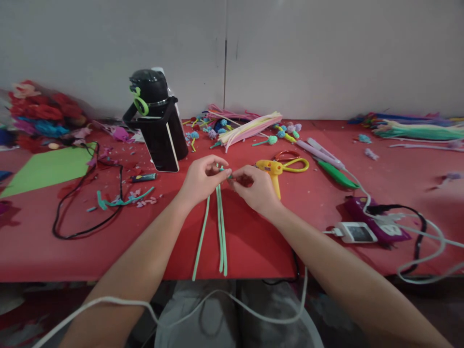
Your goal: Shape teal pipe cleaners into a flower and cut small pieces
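My left hand (206, 180) is closed in a pinch, with a short bit of green pipe cleaner (229, 176) showing at its fingertips. The thumb and fingers of my right hand (256, 187) close on the other side of that same bit, so the two hands almost meet. Below them, long pale green pipe cleaners (222, 232) run toward the table's front edge. Another pale green strand (201, 238) lies apart to the left. Their upper ends pass behind my left hand, so I cannot tell whether they join the held piece. Just right of my right hand rests a yellow glue gun (272, 169).
A black bottle (148, 87) stands in a black holder (159, 145) at back left. Scissors (295, 165), a lilac hot tool (324, 153) and a green-handled tool (338, 175) lie rightward. A purple power strip (391, 234), white cable (224, 295) and pipe-cleaner bundles (250, 130) surround.
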Available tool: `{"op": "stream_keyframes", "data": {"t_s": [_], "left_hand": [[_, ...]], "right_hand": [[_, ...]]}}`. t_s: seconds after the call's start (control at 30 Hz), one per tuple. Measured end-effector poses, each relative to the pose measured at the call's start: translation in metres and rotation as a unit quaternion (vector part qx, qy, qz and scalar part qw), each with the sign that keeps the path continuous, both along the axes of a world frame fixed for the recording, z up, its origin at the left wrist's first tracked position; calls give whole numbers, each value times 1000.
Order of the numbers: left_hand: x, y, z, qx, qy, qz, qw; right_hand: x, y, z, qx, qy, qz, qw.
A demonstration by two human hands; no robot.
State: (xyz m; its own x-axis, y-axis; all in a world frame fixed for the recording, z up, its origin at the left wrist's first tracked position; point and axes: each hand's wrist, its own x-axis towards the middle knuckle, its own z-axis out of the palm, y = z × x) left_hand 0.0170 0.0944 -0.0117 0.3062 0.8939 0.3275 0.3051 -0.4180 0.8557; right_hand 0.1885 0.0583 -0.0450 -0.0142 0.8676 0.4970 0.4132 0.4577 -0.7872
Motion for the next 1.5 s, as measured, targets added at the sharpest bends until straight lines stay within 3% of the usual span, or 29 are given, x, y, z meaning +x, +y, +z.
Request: {"op": "stream_keyframes", "data": {"t_s": [0.23, 0.43, 0.63, 0.83, 1.03, 1.5], "left_hand": [[1, 0, -3, -65, -17, 9, 998], [-1, 0, -1, -85, 31, -6, 996], [-1, 1, -3, -50, 89, -2, 995], [0, -2, -1, -22, 95, -1, 995], [-1, -1, -2, 52, 130, 7, 990], [-3, -2, 0, 99, 147, -5, 984]], "right_hand": [[4, 0, 6, 72, -97, -5, 993], [4, 0, 7, 73, -124, -5, 990], [6, 1, 6, 37, -100, 5, 994], [5, 3, 0, -33, 10, 24, 999], [4, 3, 2, -72, 53, 40, 995], [5, 4, 3, -45, 60, 35, 997]]}}
